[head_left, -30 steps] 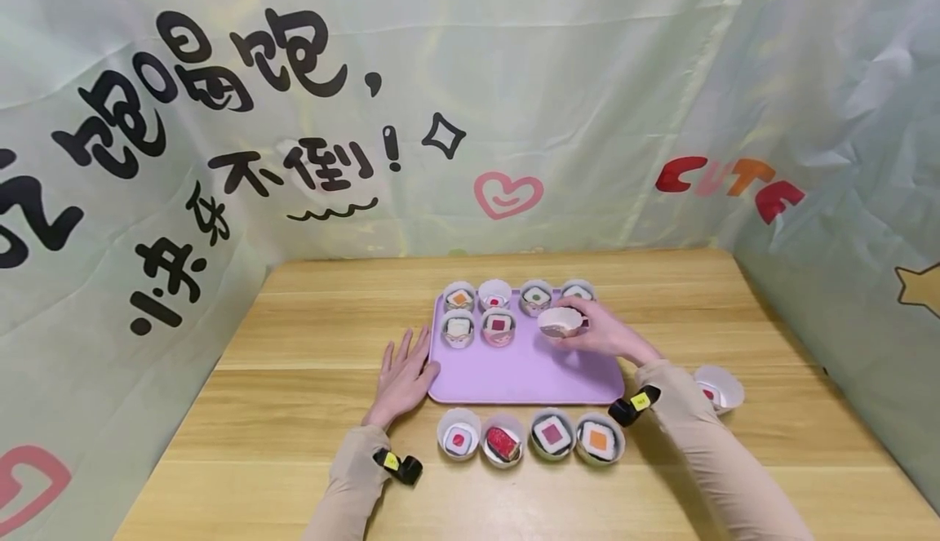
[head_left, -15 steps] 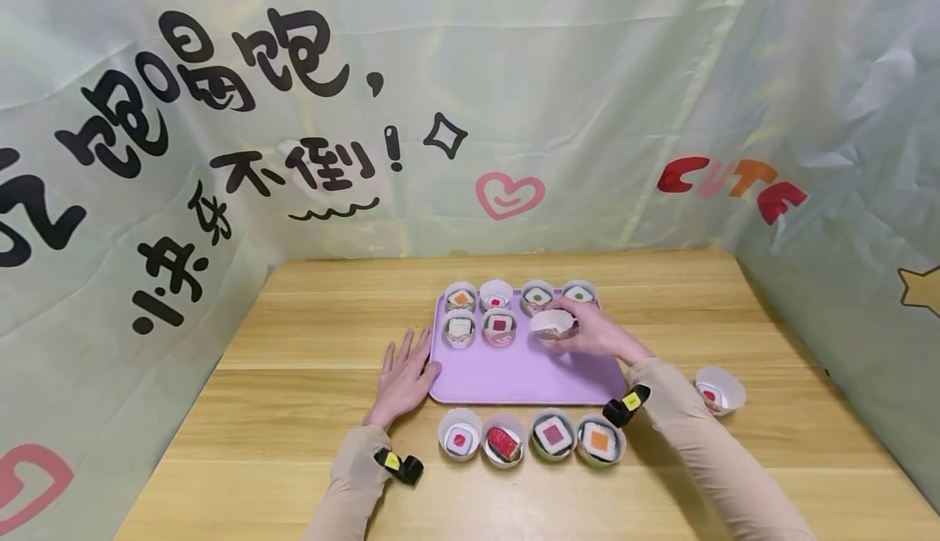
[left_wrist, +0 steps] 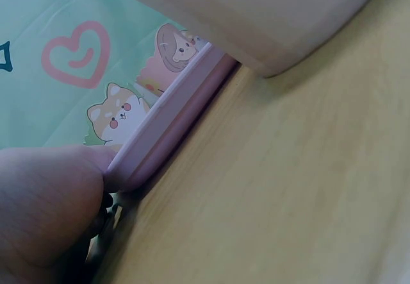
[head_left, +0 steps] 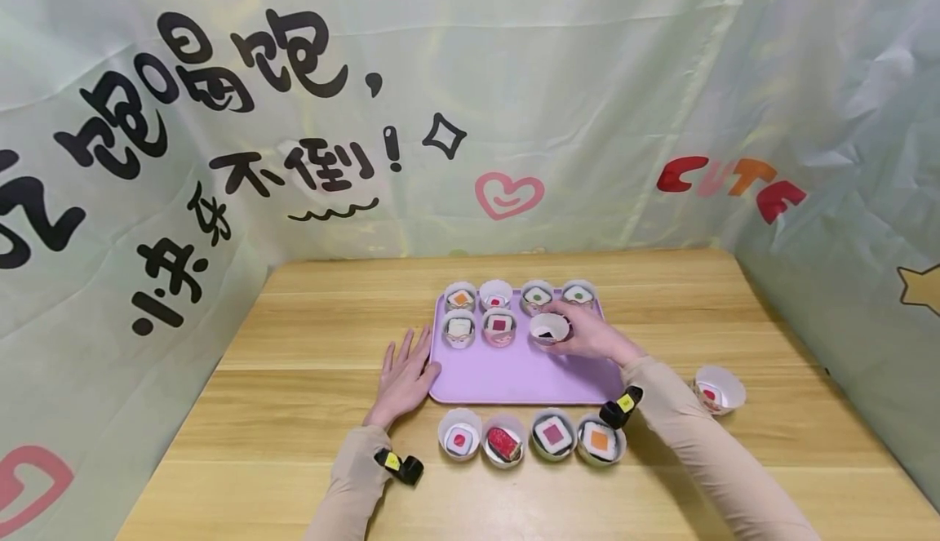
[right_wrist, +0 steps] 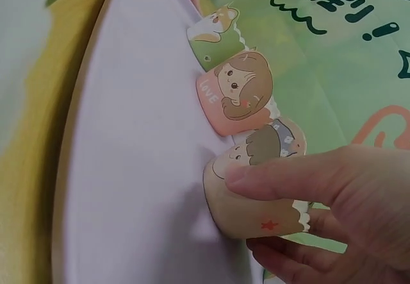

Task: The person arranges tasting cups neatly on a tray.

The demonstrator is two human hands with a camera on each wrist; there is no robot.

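Paper cup (head_left: 550,326) pinched between thumb and fingers, the right hand (head_left: 591,335) appears mid-placement beside a pink cup (head_left: 499,342) on the purple tray (head_left: 477,379), contact hard to judge; the left hand (head_left: 402,379), fingers spread, touches the tray. Release seems called for next.

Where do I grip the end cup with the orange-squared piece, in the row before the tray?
Probably the outer wall of the end cup, pinched from the right: the wall is round and upright, that side is free, and the neighbouring cup crowds the left. The right hand must first release its held cup.
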